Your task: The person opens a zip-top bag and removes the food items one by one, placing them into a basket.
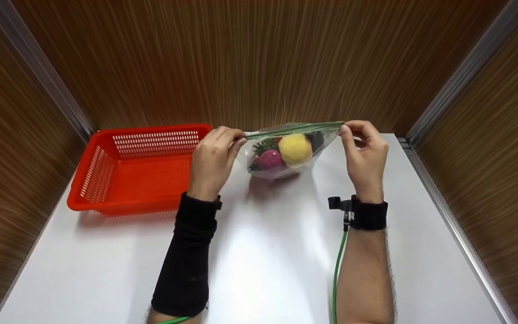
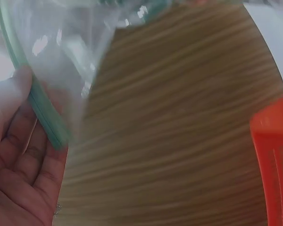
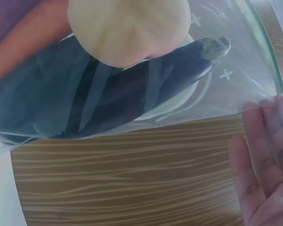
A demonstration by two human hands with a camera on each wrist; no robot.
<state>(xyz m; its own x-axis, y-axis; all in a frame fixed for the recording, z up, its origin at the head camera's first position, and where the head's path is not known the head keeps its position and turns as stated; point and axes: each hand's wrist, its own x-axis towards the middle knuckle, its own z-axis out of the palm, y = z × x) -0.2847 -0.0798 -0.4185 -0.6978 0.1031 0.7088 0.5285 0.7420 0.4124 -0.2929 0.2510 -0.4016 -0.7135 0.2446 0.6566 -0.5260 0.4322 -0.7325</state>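
A clear zip bag (image 1: 328, 141) with a green zip strip (image 1: 292, 129) hangs stretched between both hands. My left hand (image 1: 214, 153) pinches the strip's left end between thumb and fingers. At its right end, my right hand (image 1: 367, 150) pinches the bag's top corner. Through the plastic show a yellow round fruit (image 1: 296, 149), a purple-pink round piece (image 1: 270, 159) and a spiky green piece (image 1: 265, 145). The right wrist view shows a long dark eggplant-like piece (image 3: 146, 87) and part of an orange-red one (image 3: 33, 40).
A red plastic basket (image 1: 149, 180) with slotted sides stands left of my left hand on the white table (image 1: 268, 261). Wood-grain panels (image 1: 259, 58) enclose the back and sides. A green cable (image 1: 339, 261) runs along my right forearm.
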